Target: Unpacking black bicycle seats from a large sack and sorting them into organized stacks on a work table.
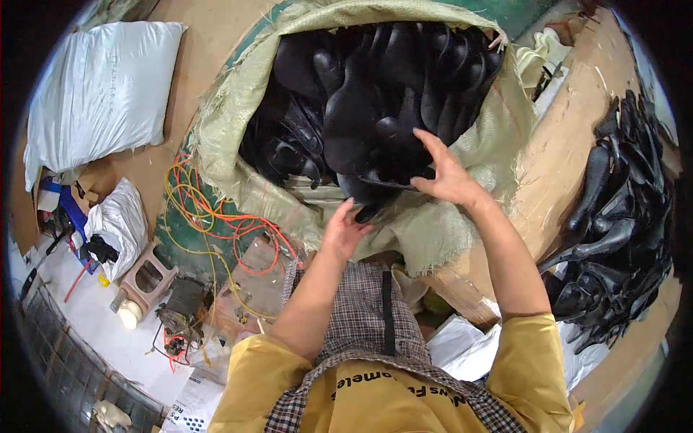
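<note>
Black moulded pieces [375, 101] in a pale green woven sack [238, 123], orange and yellow cables [209, 213] alongside.

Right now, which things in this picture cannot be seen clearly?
- Lower black moulded parts: head view, hidden by the woven sack walls.
- Left hand fingertips: hidden under one part.
- Pile of black parts: bent and darkened at the fisheye rim.
- Small clutter by the orange wires: too small.
</note>
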Demonstrator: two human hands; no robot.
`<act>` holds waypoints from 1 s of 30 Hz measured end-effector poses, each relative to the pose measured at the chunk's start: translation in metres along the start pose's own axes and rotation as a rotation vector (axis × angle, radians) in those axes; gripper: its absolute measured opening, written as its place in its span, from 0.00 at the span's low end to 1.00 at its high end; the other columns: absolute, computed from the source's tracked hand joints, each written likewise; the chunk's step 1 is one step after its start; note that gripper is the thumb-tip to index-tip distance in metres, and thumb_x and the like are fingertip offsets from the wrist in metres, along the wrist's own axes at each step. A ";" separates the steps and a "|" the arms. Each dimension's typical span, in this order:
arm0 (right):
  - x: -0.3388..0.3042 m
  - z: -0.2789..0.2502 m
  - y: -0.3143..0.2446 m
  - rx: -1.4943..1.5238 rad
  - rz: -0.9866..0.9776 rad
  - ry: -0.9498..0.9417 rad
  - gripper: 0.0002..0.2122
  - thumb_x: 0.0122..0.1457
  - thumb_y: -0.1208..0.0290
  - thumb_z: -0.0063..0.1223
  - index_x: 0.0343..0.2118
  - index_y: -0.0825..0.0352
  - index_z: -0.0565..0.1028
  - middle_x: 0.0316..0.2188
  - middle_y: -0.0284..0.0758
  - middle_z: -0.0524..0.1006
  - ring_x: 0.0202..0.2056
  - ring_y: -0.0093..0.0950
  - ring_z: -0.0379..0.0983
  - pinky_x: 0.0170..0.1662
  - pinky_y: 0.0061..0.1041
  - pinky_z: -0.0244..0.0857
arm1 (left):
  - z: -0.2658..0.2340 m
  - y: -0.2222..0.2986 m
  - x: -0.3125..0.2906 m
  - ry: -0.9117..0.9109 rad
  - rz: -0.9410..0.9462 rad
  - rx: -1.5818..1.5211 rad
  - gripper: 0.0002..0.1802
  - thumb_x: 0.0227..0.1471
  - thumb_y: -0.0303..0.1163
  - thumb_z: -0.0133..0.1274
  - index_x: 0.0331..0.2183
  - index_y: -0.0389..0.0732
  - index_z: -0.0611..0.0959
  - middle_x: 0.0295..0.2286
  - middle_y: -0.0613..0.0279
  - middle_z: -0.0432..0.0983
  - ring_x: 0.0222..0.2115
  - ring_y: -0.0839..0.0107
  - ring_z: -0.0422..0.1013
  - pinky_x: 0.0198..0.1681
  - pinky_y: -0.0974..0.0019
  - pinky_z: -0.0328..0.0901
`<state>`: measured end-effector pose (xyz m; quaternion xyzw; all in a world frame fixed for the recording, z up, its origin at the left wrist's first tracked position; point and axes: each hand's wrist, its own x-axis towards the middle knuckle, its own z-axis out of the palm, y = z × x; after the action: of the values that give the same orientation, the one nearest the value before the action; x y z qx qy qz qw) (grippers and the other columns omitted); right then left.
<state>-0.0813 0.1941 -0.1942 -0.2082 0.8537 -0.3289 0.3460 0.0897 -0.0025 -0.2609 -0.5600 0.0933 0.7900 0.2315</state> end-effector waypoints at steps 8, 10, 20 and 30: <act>-0.001 0.028 -0.030 -0.115 0.070 0.082 0.43 0.38 0.70 0.64 0.58 0.61 0.50 0.57 0.44 0.53 0.58 0.39 0.52 0.58 0.30 0.50 | 0.013 -0.012 0.003 0.174 0.204 0.169 0.29 0.40 0.13 0.44 0.48 0.38 0.62 0.39 0.54 0.65 0.39 0.56 0.67 0.34 0.58 0.70; -0.004 0.033 -0.033 -0.228 0.171 0.052 0.44 0.38 0.70 0.63 0.59 0.60 0.48 0.57 0.44 0.53 0.55 0.43 0.54 0.56 0.34 0.54 | 0.000 -0.009 -0.003 0.193 0.259 0.205 0.27 0.41 0.15 0.44 0.47 0.37 0.65 0.36 0.55 0.67 0.33 0.59 0.70 0.30 0.62 0.69; 0.045 0.001 -0.017 0.054 -0.099 0.060 0.23 0.39 0.73 0.61 0.43 0.66 0.71 0.40 0.43 0.74 0.42 0.35 0.71 0.48 0.26 0.62 | 0.003 0.006 -0.069 -0.064 0.299 0.444 0.14 0.46 0.27 0.44 0.36 0.30 0.77 0.26 0.58 0.74 0.23 0.69 0.71 0.24 0.70 0.64; 0.027 -0.126 -0.101 0.130 -0.165 0.211 0.18 0.41 0.75 0.60 0.39 0.66 0.74 0.30 0.31 0.76 0.33 0.19 0.70 0.40 0.20 0.63 | 0.080 0.017 -0.101 -0.329 0.560 0.927 0.16 0.41 0.24 0.58 0.37 0.35 0.77 0.24 0.69 0.72 0.22 0.82 0.67 0.25 0.79 0.62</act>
<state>-0.1779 0.1609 -0.0669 -0.2189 0.8422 -0.4309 0.2388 0.0413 -0.0107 -0.1410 -0.2229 0.5382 0.7745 0.2465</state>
